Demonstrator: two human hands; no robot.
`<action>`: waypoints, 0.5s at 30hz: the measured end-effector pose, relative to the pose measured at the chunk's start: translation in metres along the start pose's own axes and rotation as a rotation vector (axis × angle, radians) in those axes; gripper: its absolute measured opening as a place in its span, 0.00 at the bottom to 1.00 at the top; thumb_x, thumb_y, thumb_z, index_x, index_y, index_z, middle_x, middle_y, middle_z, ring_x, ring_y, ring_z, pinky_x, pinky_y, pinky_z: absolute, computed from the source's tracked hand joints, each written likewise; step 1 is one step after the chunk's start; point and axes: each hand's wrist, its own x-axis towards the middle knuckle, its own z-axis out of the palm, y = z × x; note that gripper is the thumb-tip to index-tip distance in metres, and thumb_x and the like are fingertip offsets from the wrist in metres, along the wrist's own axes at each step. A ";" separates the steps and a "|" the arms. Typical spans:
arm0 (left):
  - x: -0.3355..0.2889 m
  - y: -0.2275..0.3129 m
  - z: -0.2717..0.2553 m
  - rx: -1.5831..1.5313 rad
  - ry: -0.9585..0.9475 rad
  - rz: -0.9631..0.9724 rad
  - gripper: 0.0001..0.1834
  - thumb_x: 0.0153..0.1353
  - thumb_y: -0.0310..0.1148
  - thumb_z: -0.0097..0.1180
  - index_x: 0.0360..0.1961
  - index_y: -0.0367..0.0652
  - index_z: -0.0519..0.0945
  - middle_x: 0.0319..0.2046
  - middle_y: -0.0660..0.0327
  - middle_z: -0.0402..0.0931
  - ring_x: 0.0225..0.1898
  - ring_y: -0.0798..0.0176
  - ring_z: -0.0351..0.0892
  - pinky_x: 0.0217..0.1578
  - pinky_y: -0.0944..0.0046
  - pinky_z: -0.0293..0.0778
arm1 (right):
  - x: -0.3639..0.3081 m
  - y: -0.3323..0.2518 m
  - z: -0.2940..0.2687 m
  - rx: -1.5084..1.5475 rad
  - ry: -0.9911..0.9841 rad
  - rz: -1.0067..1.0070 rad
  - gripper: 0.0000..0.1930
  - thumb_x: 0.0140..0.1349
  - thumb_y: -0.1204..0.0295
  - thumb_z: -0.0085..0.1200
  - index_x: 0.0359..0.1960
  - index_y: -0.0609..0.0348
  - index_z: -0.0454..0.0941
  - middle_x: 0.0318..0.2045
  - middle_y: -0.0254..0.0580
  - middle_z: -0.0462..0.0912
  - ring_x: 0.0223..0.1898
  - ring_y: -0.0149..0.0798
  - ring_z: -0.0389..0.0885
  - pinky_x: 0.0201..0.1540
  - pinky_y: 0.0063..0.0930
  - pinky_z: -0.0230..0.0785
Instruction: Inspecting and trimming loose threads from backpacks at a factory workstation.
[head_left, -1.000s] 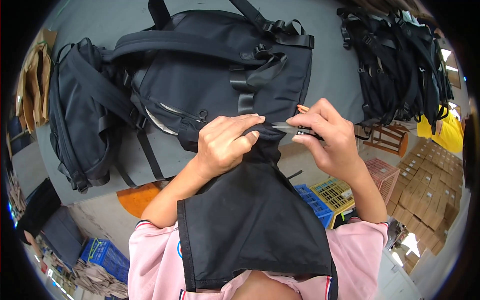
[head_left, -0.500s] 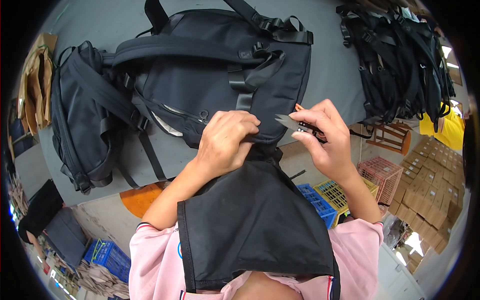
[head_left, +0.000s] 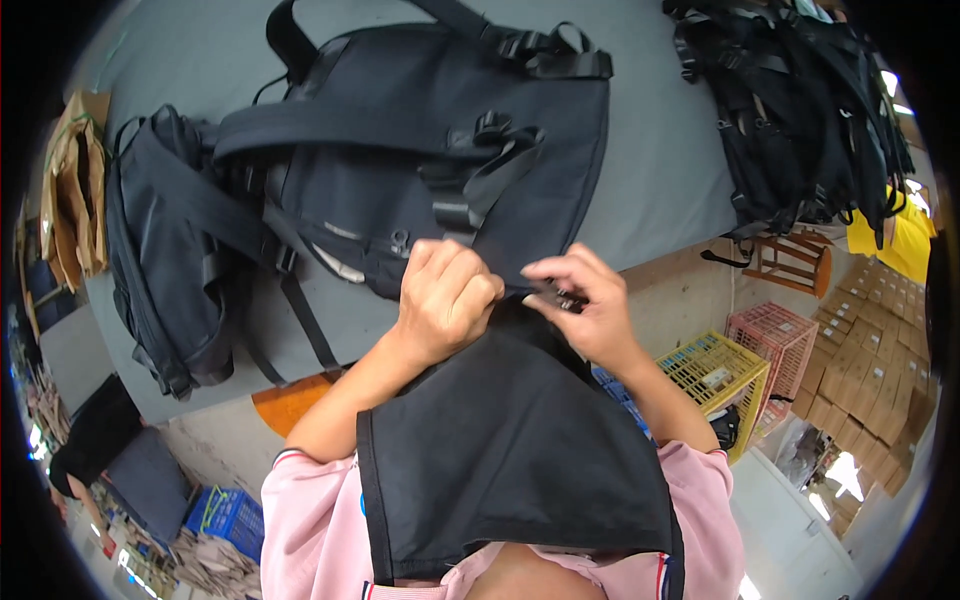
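Note:
A large black backpack (head_left: 548, 105) lies on the grey table, its straps and buckles uppermost. At its near edge my left hand (head_left: 443, 305) is closed, gripping the black fabric with the fingers curled under. My right hand (head_left: 595, 305) holds small thread snips (head_left: 562, 295) between thumb and fingers, close against the backpack's near corner. The snips' blades are mostly hidden by the dark fabric and my fingers. The black apron (head_left: 510, 440) I wear hangs just below both hands.
Another black backpack (head_left: 165, 270) lies at the left of the grey table (head_left: 660, 170). Several black bags (head_left: 790, 130) are heaped at the far right. A wooden stool (head_left: 790, 262), a yellow crate (head_left: 715, 370), a pink crate (head_left: 770, 345) and stacked cartons (head_left: 870, 350) stand beyond the table's right side.
My right hand has moved left and down with the snips, from beside the backpack to its near edge. The backpack has shifted slightly left, and my left hand has curled tighter.

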 end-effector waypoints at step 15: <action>0.098 -0.036 0.029 -0.098 -0.680 -0.219 0.12 0.50 0.26 0.59 0.38 0.37 0.76 0.34 0.53 0.75 0.41 0.48 0.74 0.43 0.55 0.71 | 0.118 0.087 -0.051 0.280 0.520 0.337 0.15 0.62 0.66 0.54 0.45 0.64 0.76 0.32 0.37 0.77 0.18 0.21 0.67 0.24 0.15 0.63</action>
